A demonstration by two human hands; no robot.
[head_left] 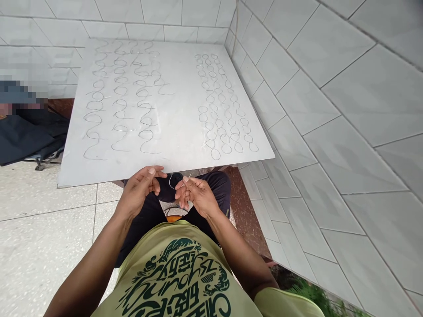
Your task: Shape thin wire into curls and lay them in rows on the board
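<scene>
My right hand (194,193) pinches a thin bent wire (170,181) between thumb and fingers, above my lap by the board's near edge. The wire curves out of this grip in an open hook toward my left hand (142,185). There the thumb presses against the fingers, and a tiny pale tip shows above it; what this hand holds is too small to make out. On the white board (181,145) lie rows of S-shaped wires (95,116) at the left. Rows of wires closed into figure-eight shapes (214,147) lie at the right.
Tiled walls (307,101) border the board behind and on the right. At the left, dark cloth (26,136) hangs over a low frame with a caster, beside a blurred patch. Below is a speckled tile floor (42,233); green plants (307,295) show at lower right.
</scene>
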